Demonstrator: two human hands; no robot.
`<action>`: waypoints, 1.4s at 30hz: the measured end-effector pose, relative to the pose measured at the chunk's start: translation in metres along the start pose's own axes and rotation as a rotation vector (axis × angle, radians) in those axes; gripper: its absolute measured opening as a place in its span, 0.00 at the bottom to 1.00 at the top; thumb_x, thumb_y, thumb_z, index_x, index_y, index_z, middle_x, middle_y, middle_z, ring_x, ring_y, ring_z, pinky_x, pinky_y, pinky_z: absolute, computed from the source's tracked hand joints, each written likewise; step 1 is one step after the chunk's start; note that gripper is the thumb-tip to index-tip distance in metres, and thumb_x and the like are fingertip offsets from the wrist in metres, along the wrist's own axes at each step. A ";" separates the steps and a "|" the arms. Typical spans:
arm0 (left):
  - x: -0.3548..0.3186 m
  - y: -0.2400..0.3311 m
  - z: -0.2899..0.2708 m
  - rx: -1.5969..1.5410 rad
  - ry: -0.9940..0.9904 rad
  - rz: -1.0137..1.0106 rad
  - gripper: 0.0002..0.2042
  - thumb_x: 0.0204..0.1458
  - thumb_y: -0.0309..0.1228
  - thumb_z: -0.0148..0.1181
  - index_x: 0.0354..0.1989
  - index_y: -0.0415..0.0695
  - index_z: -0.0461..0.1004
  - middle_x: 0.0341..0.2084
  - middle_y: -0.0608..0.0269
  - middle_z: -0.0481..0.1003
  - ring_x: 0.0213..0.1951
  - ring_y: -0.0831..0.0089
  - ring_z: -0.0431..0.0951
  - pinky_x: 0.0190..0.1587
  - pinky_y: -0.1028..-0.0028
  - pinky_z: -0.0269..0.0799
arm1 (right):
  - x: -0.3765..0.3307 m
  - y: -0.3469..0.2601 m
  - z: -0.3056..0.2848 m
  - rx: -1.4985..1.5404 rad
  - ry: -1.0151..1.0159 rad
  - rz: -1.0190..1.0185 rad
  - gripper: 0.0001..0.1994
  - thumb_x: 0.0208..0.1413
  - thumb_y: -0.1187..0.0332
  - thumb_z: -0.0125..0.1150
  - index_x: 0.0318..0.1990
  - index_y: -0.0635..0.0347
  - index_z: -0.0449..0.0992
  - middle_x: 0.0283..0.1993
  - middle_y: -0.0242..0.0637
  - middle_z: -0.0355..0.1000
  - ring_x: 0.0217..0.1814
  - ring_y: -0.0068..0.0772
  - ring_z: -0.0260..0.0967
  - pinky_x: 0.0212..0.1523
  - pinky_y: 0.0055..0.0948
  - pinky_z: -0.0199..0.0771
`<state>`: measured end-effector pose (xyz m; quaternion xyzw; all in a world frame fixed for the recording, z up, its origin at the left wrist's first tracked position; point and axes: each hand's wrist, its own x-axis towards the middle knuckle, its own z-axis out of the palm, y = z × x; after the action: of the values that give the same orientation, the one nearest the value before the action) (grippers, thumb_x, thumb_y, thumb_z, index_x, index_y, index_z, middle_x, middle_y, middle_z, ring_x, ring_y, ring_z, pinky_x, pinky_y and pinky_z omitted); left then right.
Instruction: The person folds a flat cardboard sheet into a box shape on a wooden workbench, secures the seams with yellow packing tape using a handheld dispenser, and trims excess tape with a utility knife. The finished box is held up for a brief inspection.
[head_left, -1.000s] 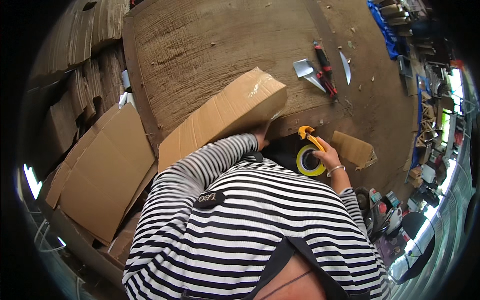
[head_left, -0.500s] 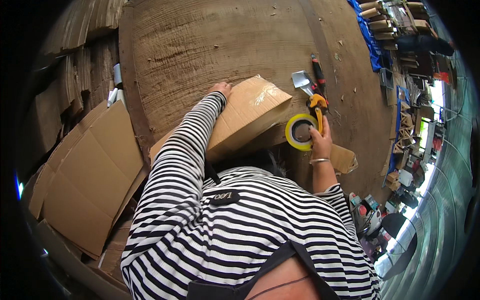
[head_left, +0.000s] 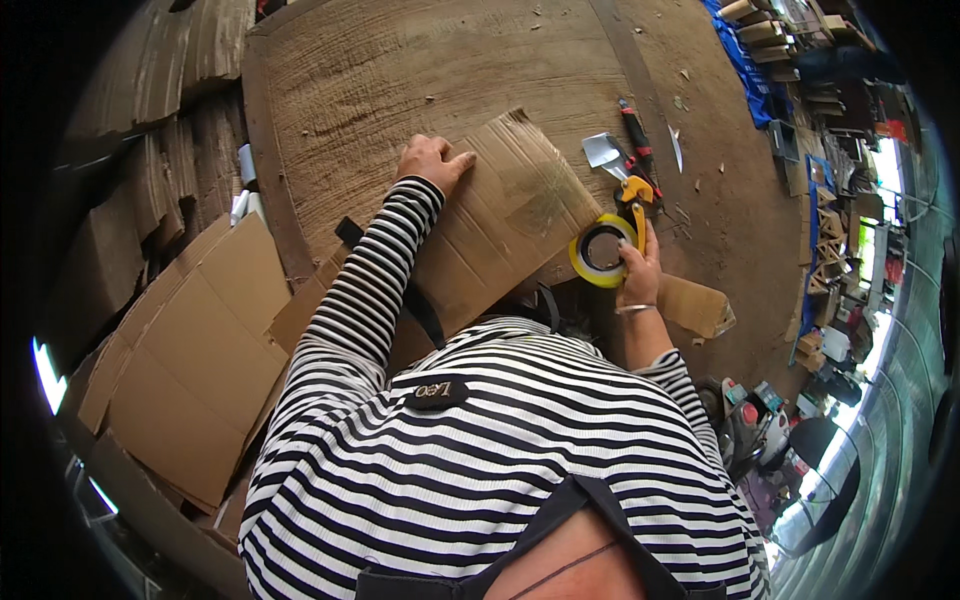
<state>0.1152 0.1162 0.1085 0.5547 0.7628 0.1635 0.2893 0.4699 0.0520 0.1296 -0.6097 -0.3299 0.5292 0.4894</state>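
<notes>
A brown cardboard box [head_left: 500,215] leans near my front at the table's near edge, with a broad face turned up. Shiny clear tape crosses that face near its right end. My left hand [head_left: 432,163] grips the box's far left edge, thumb on the face and fingers over the edge. My right hand [head_left: 639,280] is closed round the yellow handle of a tape dispenser [head_left: 637,190], which carries a yellow-rimmed roll of tape. The roll sits right by the box's right corner; whether they touch I cannot tell.
Beyond the dispenser, a metal scraper [head_left: 602,151] and a red-and-black handled tool [head_left: 635,130] lie on the wooden table [head_left: 400,70]. Flat cardboard sheets [head_left: 190,350] stand at left. A small cardboard piece [head_left: 695,306] is right of my wrist. Clutter lines the far right.
The box has turned so that its broad face shows more, and its right corner has come close to the tape roll. My left thumb now shows spread over the box.
</notes>
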 end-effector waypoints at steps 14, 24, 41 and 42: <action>-0.117 0.065 0.108 0.266 0.130 0.172 0.26 0.52 0.46 0.58 0.57 0.46 0.65 0.55 0.53 0.65 0.52 0.51 0.69 0.56 0.59 0.65 | 0.012 0.019 -0.102 -0.512 -0.119 -0.377 0.34 0.44 0.75 0.65 0.63 0.55 0.61 0.61 0.43 0.65 0.61 0.38 0.65 0.59 0.30 0.64; -0.139 0.129 0.099 -0.420 0.144 0.377 0.18 0.61 0.42 0.48 0.50 0.42 0.74 0.41 0.55 0.75 0.43 0.67 0.74 0.44 0.70 0.72 | -0.065 -0.054 -0.137 -0.481 -0.391 -0.863 0.38 0.36 0.82 0.66 0.61 0.52 0.66 0.37 0.42 0.69 0.37 0.42 0.71 0.40 0.31 0.73; -0.160 0.113 0.045 -1.117 -0.177 -0.167 0.10 0.58 0.33 0.55 0.37 0.40 0.79 0.35 0.64 0.79 0.29 0.80 0.73 0.31 0.79 0.70 | -0.072 -0.112 -0.090 -1.094 -0.594 -1.073 0.39 0.32 0.68 0.73 0.60 0.37 0.68 0.29 0.31 0.64 0.26 0.32 0.68 0.24 0.31 0.72; -0.133 0.091 0.037 -0.889 -0.118 -0.220 0.09 0.58 0.32 0.54 0.37 0.41 0.80 0.33 0.65 0.80 0.30 0.80 0.74 0.31 0.78 0.71 | -0.076 -0.116 -0.087 -1.144 -0.574 -1.075 0.39 0.32 0.68 0.72 0.60 0.36 0.68 0.29 0.31 0.64 0.26 0.32 0.68 0.24 0.31 0.72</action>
<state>0.2358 0.0185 0.1659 0.3007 0.6551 0.4113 0.5578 0.5507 -0.0041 0.2602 -0.3652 -0.9054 0.1094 0.1870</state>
